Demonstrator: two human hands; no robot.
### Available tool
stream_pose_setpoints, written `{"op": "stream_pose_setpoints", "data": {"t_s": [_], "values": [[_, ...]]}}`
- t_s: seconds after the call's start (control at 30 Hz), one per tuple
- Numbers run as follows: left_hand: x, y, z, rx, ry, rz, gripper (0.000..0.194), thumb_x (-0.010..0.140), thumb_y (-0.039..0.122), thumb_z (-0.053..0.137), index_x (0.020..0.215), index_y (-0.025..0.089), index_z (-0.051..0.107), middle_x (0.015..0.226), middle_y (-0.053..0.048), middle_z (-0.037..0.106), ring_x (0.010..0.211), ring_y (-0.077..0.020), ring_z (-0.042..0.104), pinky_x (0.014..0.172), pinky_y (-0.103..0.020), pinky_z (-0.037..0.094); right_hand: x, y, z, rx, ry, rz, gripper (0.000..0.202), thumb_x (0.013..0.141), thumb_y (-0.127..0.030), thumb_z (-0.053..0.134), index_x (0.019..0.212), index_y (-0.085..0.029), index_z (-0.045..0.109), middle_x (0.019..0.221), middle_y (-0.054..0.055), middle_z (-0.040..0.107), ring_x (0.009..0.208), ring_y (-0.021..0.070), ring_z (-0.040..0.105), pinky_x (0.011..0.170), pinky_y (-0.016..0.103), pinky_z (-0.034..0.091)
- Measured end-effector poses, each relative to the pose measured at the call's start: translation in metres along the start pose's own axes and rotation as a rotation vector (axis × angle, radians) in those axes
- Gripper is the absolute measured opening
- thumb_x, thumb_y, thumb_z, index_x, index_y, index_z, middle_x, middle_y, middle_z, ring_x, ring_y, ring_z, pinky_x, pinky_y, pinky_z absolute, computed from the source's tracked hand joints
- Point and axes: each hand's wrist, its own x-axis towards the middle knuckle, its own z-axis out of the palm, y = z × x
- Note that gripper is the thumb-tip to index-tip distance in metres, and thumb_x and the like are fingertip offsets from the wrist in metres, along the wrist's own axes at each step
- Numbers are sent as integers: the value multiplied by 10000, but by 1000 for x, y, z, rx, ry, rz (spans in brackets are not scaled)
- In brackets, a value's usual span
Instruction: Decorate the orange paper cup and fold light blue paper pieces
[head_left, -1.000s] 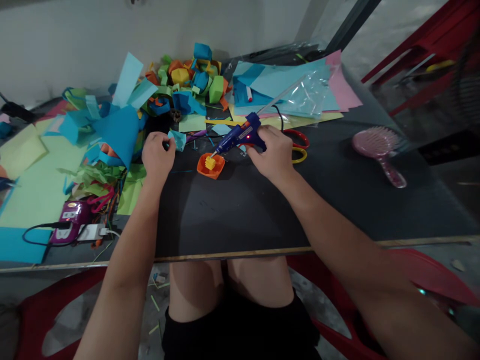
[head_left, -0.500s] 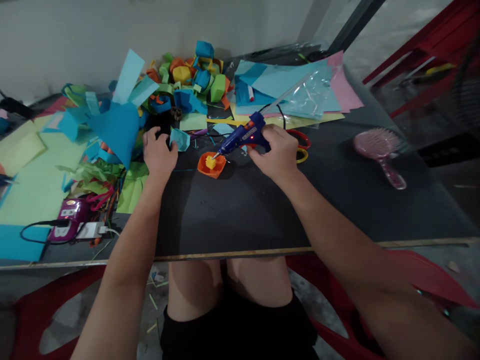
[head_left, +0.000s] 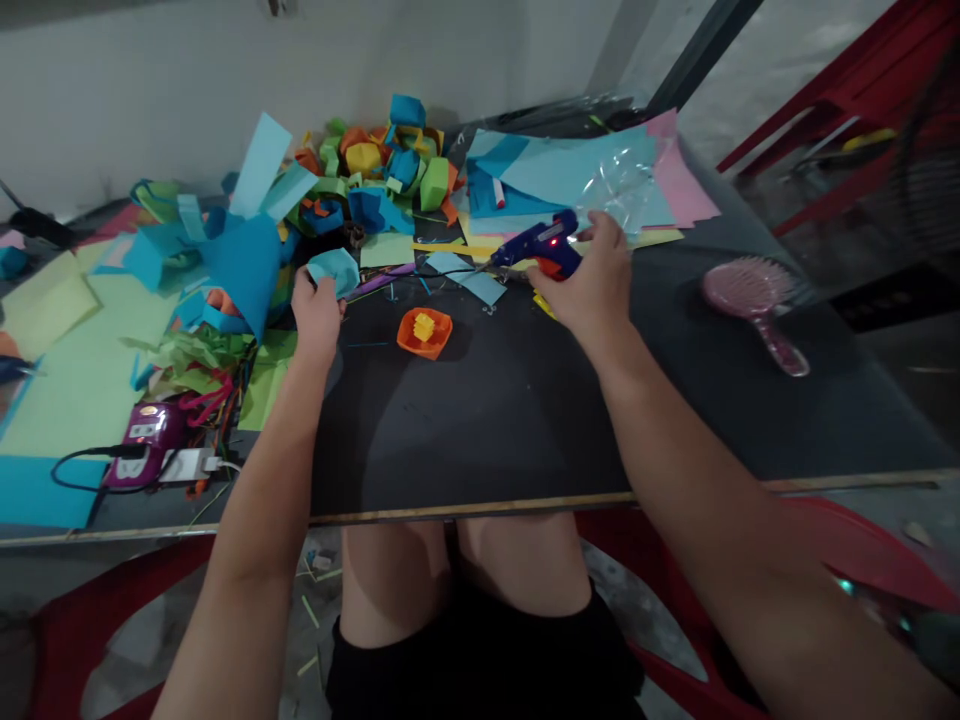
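My left hand (head_left: pixel 318 318) pinches a light blue folded paper piece (head_left: pixel 334 270) at the left of the middle. To the right, my right hand (head_left: pixel 596 285) is beside a blue glue gun (head_left: pixel 534 243) with a small red light; its fingers look loosely spread at the handle, and whether they still grip it is unclear. Between the hands, an orange paper cup (head_left: pixel 424 347) with a yellow folded piece (head_left: pixel 424 327) inside rests on the dark table (head_left: pixel 480 430). A light blue paper strip (head_left: pixel 477 283) lies behind the cup.
Folded colored paper pieces (head_left: pixel 364 158) are heaped at the back. Blue and pink sheets (head_left: pixel 547 165) lie back right under clear plastic. A pink hairbrush (head_left: pixel 750 288) is at the right. A purple power strip (head_left: pixel 154 430) with cables sits front left.
The glue gun has moved right and back, away from the orange cup, along with my right hand. My left hand has taken hold of the light blue paper piece and lifted it slightly.
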Motion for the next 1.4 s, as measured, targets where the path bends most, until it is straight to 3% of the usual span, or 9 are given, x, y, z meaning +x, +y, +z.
{"op": "stream_pose_setpoints", "data": {"t_s": [0.07,0.2,0.33,0.43,0.6,0.87,1.07,1.23,1.4], "values": [[-1,5,2,-214,-27,-271,74,809,242,492,877,217,508,625,29,518,424,-88,463,423,-226,338,0,-3,-3,-96,-2,50,716,749,-502,688,1292,-94,460,1196,248,535,1137,408,501,938,617,405],[-7,24,2,-538,-91,-484,66,767,174,556,739,175,497,585,37,509,439,-50,482,402,-162,328,-8,-35,-20,-146,-50,-28,516,894,-488,507,1274,-138,521,1301,243,492,1199,398,453,968,605,365],[-10,35,1,-670,-72,-542,137,843,184,530,713,168,494,564,28,532,473,-59,527,456,-156,399,-32,-82,-24,155,-230,-268,338,907,-455,508,1058,-201,670,933,112,646,962,277,582,898,449,444],[-11,34,2,-677,-108,-463,194,866,300,594,738,168,532,597,12,579,522,-78,569,498,-171,433,-49,-108,-14,309,-395,-246,323,831,-478,628,958,-198,727,762,55,637,777,210,593,725,338,458],[-13,23,8,-633,-128,-334,265,830,407,671,763,178,555,662,7,604,603,-91,618,565,-193,479,-56,-119,-4,360,-441,-95,295,778,-475,693,833,-192,755,683,37,619,656,170,563,628,305,413],[-9,5,14,-554,-125,-244,328,823,511,658,878,196,583,761,-34,660,688,-134,665,645,-253,538,-60,-116,0,596,-387,53,212,716,-375,770,853,-214,773,701,17,654,651,162,590,665,317,452],[-15,10,15,-477,-169,-194,416,805,583,651,921,185,612,729,-39,665,720,-173,699,651,-273,562,-59,-113,4,738,-385,115,201,713,-372,779,820,-203,767,796,42,694,714,178,631,712,343,487],[-24,19,16,-406,-276,-82,458,793,610,649,928,173,644,785,-65,699,797,-212,719,713,-309,586,-56,-115,0,728,-347,85,169,755,-397,753,789,-232,764,792,32,700,760,193,639,755,364,488],[-30,21,20,-241,-295,109,480,835,603,591,1055,183,665,961,-75,729,874,-207,705,754,-315,581,-52,-113,-3,671,-298,97,158,769,-391,743,729,-239,749,747,16,691,740,183,631,751,355,485]]}}
